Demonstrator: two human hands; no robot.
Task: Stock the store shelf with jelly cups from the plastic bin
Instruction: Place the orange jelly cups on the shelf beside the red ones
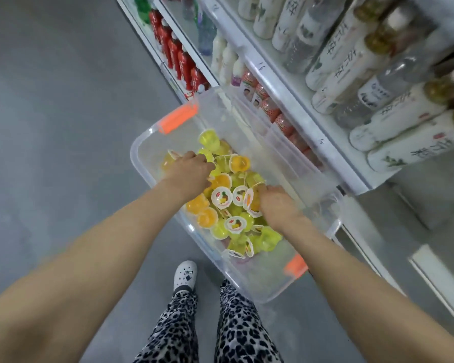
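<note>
Fingers of left hand (192, 170) and right hand (275, 203) among jelly cups (222, 196) in plastic bin (152, 148), grip hidden

Both arms reaching down; left hand (191, 171), right hand (276, 204) palm-down, fingers probably curled.

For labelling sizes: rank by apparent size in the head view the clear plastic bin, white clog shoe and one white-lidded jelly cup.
1. Clear plastic bin
2. White clog shoe, narrowly
3. White-lidded jelly cup; differing camera distance makes the last two unsure.
</note>
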